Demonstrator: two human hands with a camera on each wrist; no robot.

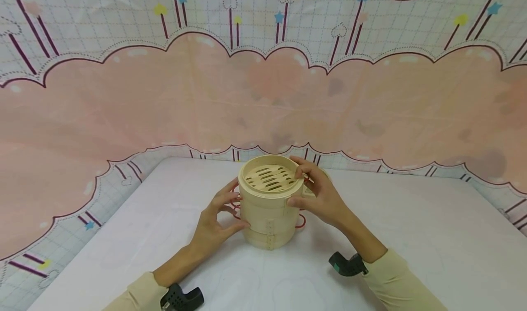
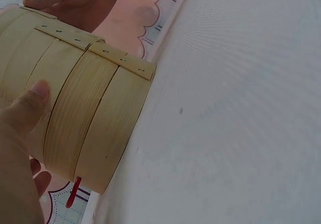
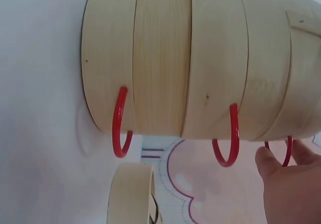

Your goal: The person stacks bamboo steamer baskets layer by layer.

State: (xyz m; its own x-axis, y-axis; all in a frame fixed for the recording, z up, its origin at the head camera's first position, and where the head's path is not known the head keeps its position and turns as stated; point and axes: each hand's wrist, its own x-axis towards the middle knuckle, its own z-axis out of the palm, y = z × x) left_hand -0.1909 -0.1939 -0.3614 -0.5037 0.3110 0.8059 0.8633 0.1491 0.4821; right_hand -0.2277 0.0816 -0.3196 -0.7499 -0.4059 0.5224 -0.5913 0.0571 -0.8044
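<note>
A stack of round bamboo steamer baskets (image 1: 270, 219) stands upright on the white table in the head view. Its top basket is uncovered and shows a slatted base (image 1: 269, 177). My left hand (image 1: 216, 215) grips the stack's left side, with its thumb (image 2: 35, 96) pressed on the wall in the left wrist view. The right hand (image 1: 323, 194) holds the top basket at the right, its thumb in front and other fingers at the rim. Red loop handles (image 3: 228, 156) stick out of the sides. The far fingers of both hands are partly hidden.
Behind the stack, mostly hidden by my right hand, is another round bamboo piece (image 3: 128, 194). A white cover lies over the table (image 1: 411, 238). At its back hangs a pink and white patterned cloth (image 1: 263, 91). Both wrists carry black devices (image 1: 347, 264).
</note>
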